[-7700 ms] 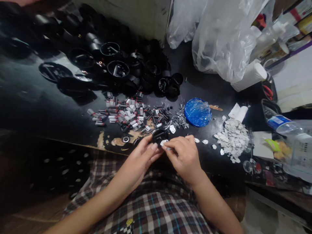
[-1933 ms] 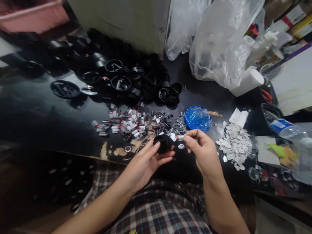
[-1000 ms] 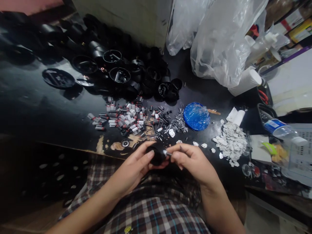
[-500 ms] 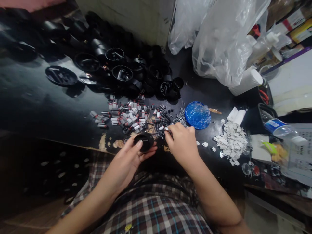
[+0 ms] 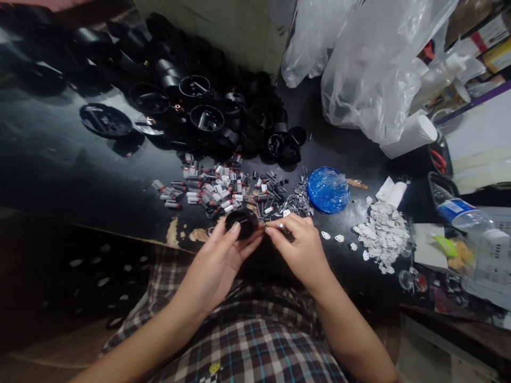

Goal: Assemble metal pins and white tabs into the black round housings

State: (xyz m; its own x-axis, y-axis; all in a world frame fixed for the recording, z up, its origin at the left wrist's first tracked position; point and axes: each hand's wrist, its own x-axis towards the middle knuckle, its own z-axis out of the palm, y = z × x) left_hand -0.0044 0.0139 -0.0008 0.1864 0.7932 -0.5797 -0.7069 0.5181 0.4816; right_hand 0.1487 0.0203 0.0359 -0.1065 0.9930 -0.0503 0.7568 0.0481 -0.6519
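Note:
My left hand (image 5: pixel 223 252) grips a round black plastic cup-shaped part (image 5: pixel 241 223), thumb over its rim and fingers beneath. Close beside it, my right hand (image 5: pixel 297 239) is pinched around something small and dark at the fingertips, too small to make out. The right fingertips are near the left fingertips at the part's right side. Just beyond the hands lies a pile of grey and white small cylinders with red bands (image 5: pixel 215 186). To its right are loose springs (image 5: pixel 263 205) and a heap of small metal pins (image 5: pixel 299 197).
A blue lid with clear grease (image 5: pixel 328 190) sits right of the pins, near a heap of white flat pieces (image 5: pixel 383 231). Many black round housings (image 5: pixel 207 118) crowd the back left. Plastic bags (image 5: pixel 367 74) stand behind; a bottle (image 5: pixel 465 215) lies at right.
My right hand has drawn back from the small parts, bringing its fingertips beside the black part. My left hand still holds that part, now tilted differently. The whole view has shifted slightly.

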